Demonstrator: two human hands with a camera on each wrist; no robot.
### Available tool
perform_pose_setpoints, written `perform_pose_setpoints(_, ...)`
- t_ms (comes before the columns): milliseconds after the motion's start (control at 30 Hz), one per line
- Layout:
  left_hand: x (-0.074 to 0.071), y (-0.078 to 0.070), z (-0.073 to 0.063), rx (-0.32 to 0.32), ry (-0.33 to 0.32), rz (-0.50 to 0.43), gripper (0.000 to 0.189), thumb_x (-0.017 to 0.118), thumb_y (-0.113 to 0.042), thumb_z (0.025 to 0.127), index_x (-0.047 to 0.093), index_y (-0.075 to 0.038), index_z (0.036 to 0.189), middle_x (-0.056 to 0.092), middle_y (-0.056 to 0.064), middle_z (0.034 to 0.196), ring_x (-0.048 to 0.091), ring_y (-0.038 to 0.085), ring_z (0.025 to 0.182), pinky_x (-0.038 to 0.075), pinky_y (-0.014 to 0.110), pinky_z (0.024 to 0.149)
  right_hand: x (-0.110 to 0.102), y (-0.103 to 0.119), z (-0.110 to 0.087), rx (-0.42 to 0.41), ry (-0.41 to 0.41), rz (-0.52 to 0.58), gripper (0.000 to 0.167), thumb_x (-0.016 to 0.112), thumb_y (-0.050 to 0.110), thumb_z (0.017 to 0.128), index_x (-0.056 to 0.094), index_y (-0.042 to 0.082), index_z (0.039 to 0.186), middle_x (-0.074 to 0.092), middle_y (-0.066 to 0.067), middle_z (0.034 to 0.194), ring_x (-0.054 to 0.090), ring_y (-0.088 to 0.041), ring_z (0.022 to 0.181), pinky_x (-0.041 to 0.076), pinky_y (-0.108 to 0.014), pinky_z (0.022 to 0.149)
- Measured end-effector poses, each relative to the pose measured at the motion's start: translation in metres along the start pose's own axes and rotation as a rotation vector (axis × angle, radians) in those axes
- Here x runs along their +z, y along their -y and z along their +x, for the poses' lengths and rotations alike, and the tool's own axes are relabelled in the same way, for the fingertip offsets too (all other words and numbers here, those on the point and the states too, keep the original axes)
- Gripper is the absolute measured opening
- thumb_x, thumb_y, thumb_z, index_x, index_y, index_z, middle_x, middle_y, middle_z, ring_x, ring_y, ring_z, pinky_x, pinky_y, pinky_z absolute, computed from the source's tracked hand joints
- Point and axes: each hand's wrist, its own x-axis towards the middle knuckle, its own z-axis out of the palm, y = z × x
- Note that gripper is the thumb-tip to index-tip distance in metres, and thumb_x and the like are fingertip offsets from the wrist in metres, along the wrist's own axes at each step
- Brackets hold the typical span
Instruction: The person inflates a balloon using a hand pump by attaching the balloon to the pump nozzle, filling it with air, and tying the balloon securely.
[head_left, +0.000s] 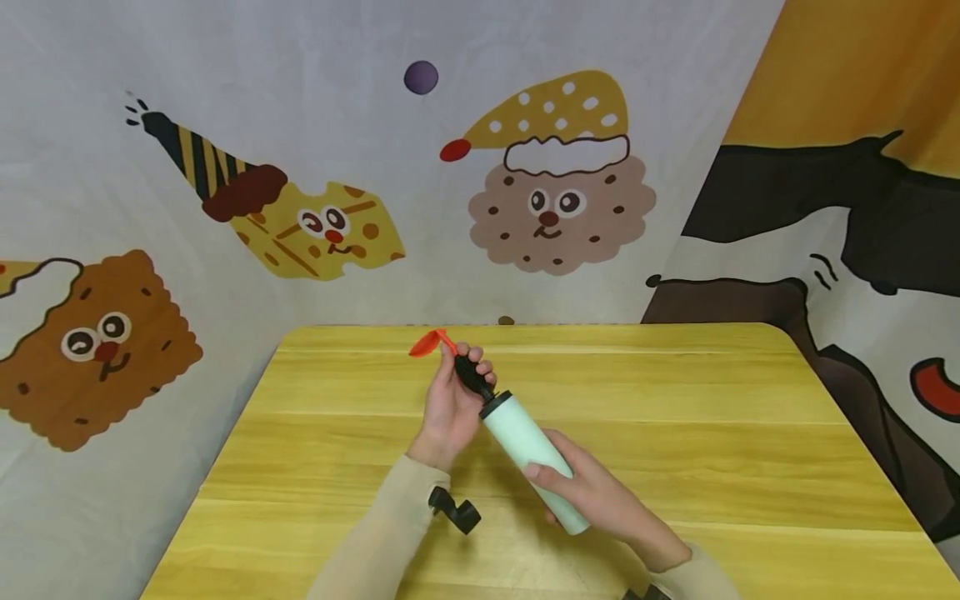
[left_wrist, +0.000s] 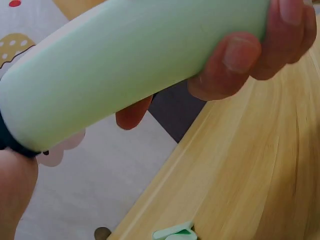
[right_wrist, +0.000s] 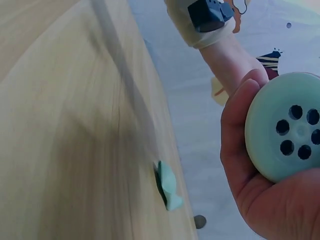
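My right hand (head_left: pixel 600 496) grips the lower half of a mint-green hand pump (head_left: pixel 528 437), a balloon pump by its look. Holes (right_wrist: pixel 296 112) show in the round end of its barrel in the right wrist view. The pump tilts up and left to a black collar (head_left: pixel 496 405) and a black nozzle part (head_left: pixel 471 375). Around that black part curl the fingers of my left hand (head_left: pixel 453 408). A limp orange-red balloon (head_left: pixel 425 343) sits at the tip, its body hanging to the left. In the left wrist view the barrel hides most of the left hand.
A small mint-green piece (right_wrist: pixel 168 185) lies on the wooden table (head_left: pixel 675 400) near its far edge. Behind the table hangs a pale cloth (head_left: pixel 360 100) printed with cartoon biscuits. Each wrist wears a black camera mount (head_left: pixel 455 511).
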Motion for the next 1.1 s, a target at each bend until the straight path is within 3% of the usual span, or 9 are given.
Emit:
perform_pose_setpoints(100,-0.002,0.000,0.001,0.020,0.009,0.020,0.036,0.034,-0.043,0.111,0.054,-0.014,0.110,0.053,-0.001,0.094,0.052,0.013,0.077,0.048,0.023,0.072,0.002,-0.001,0.001,-0.001,0.016,0.036,0.054,0.053,0.024,0.109,0.033,0.000,0.153,0.061,-0.021,0.095,0.064,-0.023,0.061,0.058,-0.035,0.054)
perform_pose_setpoints(200,-0.005,-0.001,0.003,0.016,0.039,-0.031,0.035,0.033,-0.042,0.111,0.054,-0.015,0.116,0.053,-0.002,0.094,0.052,0.011,0.076,0.047,0.021,0.069,0.004,-0.001,0.003,0.011,0.033,0.080,0.055,0.053,0.026,0.109,0.033,0.001,0.154,0.062,-0.020,0.094,0.063,-0.023,0.061,0.057,-0.033,0.055)
perform_pose_setpoints(333,-0.008,-0.002,0.003,-0.011,0.061,-0.120,0.033,0.035,-0.040,0.111,0.055,-0.015,0.102,0.055,-0.003,0.093,0.054,0.012,0.080,0.048,0.021,0.070,0.005,-0.001,0.004,0.027,0.049,0.140,0.055,0.051,0.026,0.110,0.031,0.000,0.154,0.063,-0.021,0.093,0.062,-0.019,0.059,0.055,-0.030,0.054)
perform_pose_setpoints(400,-0.008,-0.002,0.004,-0.007,0.047,-0.109,0.035,0.036,-0.041,0.111,0.054,-0.016,0.095,0.055,-0.002,0.092,0.056,0.012,0.082,0.050,0.021,0.073,0.006,-0.001,0.004,0.027,0.057,0.166,0.055,0.050,0.025,0.110,0.030,-0.002,0.153,0.062,-0.022,0.093,0.062,-0.018,0.059,0.055,-0.029,0.054)
perform_pose_setpoints(533,-0.009,0.001,0.006,0.068,-0.054,0.057,0.037,0.033,-0.041,0.112,0.052,-0.016,0.092,0.052,-0.002,0.083,0.055,0.011,0.073,0.051,0.020,0.069,0.011,0.001,0.006,0.041,0.070,0.202,0.058,0.053,0.024,0.109,0.028,-0.005,0.152,0.062,-0.020,0.094,0.062,-0.017,0.060,0.055,-0.029,0.055)
perform_pose_setpoints(667,-0.011,0.005,0.010,0.158,-0.201,0.242,0.037,0.030,-0.038,0.114,0.046,-0.014,0.091,0.047,-0.003,0.073,0.045,0.008,0.057,0.041,0.017,0.053,0.016,0.001,0.008,0.060,0.067,0.198,0.061,0.059,0.022,0.106,0.028,-0.007,0.150,0.062,-0.018,0.096,0.062,-0.018,0.062,0.055,-0.029,0.056)
perform_pose_setpoints(767,-0.012,0.006,0.013,0.193,-0.267,0.326,0.036,0.029,-0.036,0.115,0.043,-0.013,0.091,0.046,-0.003,0.071,0.043,0.007,0.054,0.037,0.016,0.049,0.017,-0.001,0.008,0.062,0.052,0.163,0.062,0.062,0.022,0.104,0.029,-0.007,0.149,0.062,-0.018,0.096,0.062,-0.020,0.063,0.055,-0.029,0.056)
perform_pose_setpoints(967,-0.019,-0.004,0.018,0.262,-0.343,0.357,0.033,0.032,-0.034,0.115,0.042,-0.013,0.092,0.046,-0.003,0.070,0.043,0.005,0.054,0.037,0.015,0.049,0.017,-0.006,0.002,0.075,0.020,0.033,0.066,0.065,0.025,0.103,0.032,-0.006,0.151,0.059,-0.020,0.102,0.064,-0.022,0.066,0.058,-0.034,0.058)
perform_pose_setpoints(1100,-0.021,-0.009,0.018,0.244,-0.361,0.322,0.033,0.031,-0.034,0.115,0.042,-0.012,0.093,0.046,-0.003,0.071,0.042,0.007,0.054,0.037,0.016,0.049,0.016,-0.008,-0.002,0.080,0.019,-0.011,0.066,0.064,0.028,0.104,0.033,-0.006,0.151,0.058,-0.018,0.105,0.065,-0.023,0.067,0.059,-0.035,0.058)
